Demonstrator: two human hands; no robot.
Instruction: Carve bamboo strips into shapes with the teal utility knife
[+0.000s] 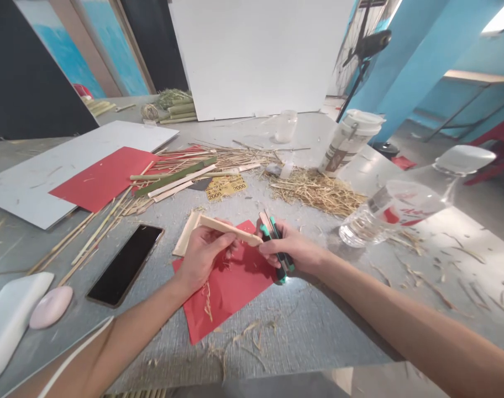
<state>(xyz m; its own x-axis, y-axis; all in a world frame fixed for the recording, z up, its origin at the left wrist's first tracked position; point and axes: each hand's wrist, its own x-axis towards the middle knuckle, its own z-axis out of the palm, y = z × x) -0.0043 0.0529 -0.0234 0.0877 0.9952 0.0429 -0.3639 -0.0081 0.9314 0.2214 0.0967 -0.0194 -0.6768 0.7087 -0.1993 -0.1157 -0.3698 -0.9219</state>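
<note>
My left hand (202, 254) is closed around a pale flat strip (227, 226), bamboo or straw by its look. My right hand (299, 249) grips a green-and-black utility knife (281, 270), its metal end pointing away from me; this may be two tools side by side. The right thumb is at the strip's right end. Below both hands lies a sheet of red paper (231, 301) with pale shavings on it. Another pale flat piece (185, 236) rests on the table just behind my left hand.
A phone (125, 265) lies left, near a pink oval object (51, 307) and a white case (14, 326). Stalks (181, 177), yellow sandpaper (226, 188) and a straw pile (318, 190) lie beyond. On the right stand a clear bottle (413, 202) and a lidded jar (351, 141).
</note>
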